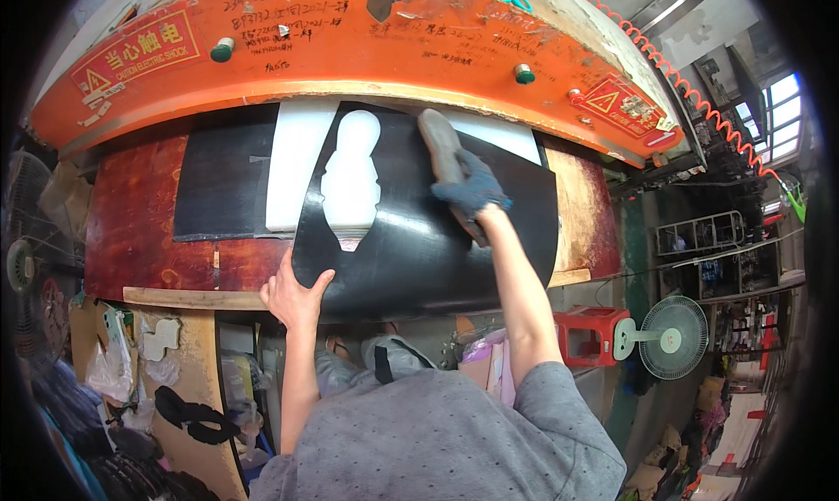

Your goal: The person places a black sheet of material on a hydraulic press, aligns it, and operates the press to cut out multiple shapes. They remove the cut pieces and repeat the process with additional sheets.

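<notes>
Gloved right hand: fingers closed around the middle of a long, sole-shaped grey-brown piece, its far end toward the machine, its near end showing below the palm. Piece is over the black sheet, right of the cutout; whether it lies fully flat on the sheet, cannot tell.

Bare left hand: fingers loosely spread, thumb out to the right, at the sheet's near left corner. Whether they pinch the edge or only steady it, cannot tell.

Step in hand (judgement): positioning the sole-shaped piece, apparently a cutting die, on uncut sheet. Next move calls for settling it flat and close to the cutout without overlap, sheet held still, then fingers out from under the machine.

Sheet has one sole-shaped cutout, white showing through. Beneath: white slab; to its left, a dark panel. All on a red-brown worktop.

Beyond: orange machine beam with two green buttons. Writing: a red warning label at left, another red label at right, each with a hazard triangle and lettering; dark handwritten rows of characters and numerals between. No brand made out.
</notes>
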`<state>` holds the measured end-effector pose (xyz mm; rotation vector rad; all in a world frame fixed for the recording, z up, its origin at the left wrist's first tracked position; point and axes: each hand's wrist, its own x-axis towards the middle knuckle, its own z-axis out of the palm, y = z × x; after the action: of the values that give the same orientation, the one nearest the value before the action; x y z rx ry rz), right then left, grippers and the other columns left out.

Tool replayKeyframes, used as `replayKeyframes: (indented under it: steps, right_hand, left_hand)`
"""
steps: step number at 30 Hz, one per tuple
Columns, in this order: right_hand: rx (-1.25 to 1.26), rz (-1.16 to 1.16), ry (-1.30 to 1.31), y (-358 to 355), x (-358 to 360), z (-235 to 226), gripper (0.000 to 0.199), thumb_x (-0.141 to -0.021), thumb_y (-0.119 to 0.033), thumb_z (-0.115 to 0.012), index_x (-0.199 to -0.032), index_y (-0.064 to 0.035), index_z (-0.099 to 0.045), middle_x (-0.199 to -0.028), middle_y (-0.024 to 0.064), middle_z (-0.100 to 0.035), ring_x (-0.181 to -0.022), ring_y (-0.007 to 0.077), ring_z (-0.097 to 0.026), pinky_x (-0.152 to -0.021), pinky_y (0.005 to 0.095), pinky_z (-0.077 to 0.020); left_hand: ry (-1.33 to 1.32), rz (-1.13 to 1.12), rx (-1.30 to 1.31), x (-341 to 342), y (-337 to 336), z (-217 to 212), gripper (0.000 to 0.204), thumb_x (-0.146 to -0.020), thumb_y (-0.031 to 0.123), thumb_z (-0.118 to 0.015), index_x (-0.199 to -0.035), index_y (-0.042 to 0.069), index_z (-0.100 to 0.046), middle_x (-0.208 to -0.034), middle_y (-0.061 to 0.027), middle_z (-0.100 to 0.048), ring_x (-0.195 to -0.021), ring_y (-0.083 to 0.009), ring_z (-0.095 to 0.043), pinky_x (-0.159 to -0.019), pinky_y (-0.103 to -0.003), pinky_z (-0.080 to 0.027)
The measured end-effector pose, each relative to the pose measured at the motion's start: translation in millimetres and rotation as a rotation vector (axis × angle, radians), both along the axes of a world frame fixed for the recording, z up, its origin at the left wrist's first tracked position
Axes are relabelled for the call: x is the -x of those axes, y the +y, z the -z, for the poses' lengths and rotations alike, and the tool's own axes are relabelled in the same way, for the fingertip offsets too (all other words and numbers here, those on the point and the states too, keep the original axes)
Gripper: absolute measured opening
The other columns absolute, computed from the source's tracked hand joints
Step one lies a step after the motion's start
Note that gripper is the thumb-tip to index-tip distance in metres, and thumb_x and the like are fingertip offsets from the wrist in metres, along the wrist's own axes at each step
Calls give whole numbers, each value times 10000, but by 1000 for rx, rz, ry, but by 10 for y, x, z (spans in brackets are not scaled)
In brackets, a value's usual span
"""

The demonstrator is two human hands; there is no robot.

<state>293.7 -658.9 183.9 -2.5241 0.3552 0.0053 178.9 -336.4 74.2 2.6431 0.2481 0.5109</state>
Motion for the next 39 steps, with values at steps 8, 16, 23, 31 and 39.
replayKeyframes:
  steps: [8,16,23,31,39]
  right_hand:
    - [-283,352,-181,-2057,702,306,825,-641,-272,-835,-1340,9,-498,-1256,196,-584,-1109,267,-580,-927,368,-482]
    - [464,440,372,-3429,666,719,672,-784,-415,-594,-1337,-45,-496,-1314,217,-547,-1190,345,-552,-984,422,-447]
    - [-42,413,-180,-2895,551,695,446,-851,-282,-622,-1179,21,-617,-1113,170,-662,-1005,277,-624,-899,382,-486]
    - [-771,-122,82,142,884,201,364,-850,-229,-686,-1139,-10,-651,-1153,119,-636,-1041,222,-610,-909,335,-496]
    - [-426,-143,291,1712,1351,114,837,-693,-420,-769,-1320,32,-447,-1105,208,-626,-1012,302,-612,-871,375,-483]
  left_hand:
    - [1,-3,12,-10,-21,23,756,-595,614,-772,-1148,123,-613,-893,-97,-669,-849,-265,-604,-876,-401,-389]
    - [35,-14,3,-28,-44,-65,772,-581,645,-761,-1117,108,-617,-939,-106,-674,-895,-275,-623,-899,-405,-385]
    - [123,-45,101,-57,-42,-87,748,-598,649,-753,-1096,106,-620,-921,-108,-673,-891,-255,-620,-921,-382,-371]
    - [-67,3,443,-21,-115,60,582,-643,382,-839,-1083,78,-609,-917,-129,-685,-831,-274,-654,-818,-360,-472]
    - [-117,517,631,822,-290,-239,300,-675,197,-812,-855,69,-609,-707,-110,-638,-654,-292,-635,-582,-382,-487]
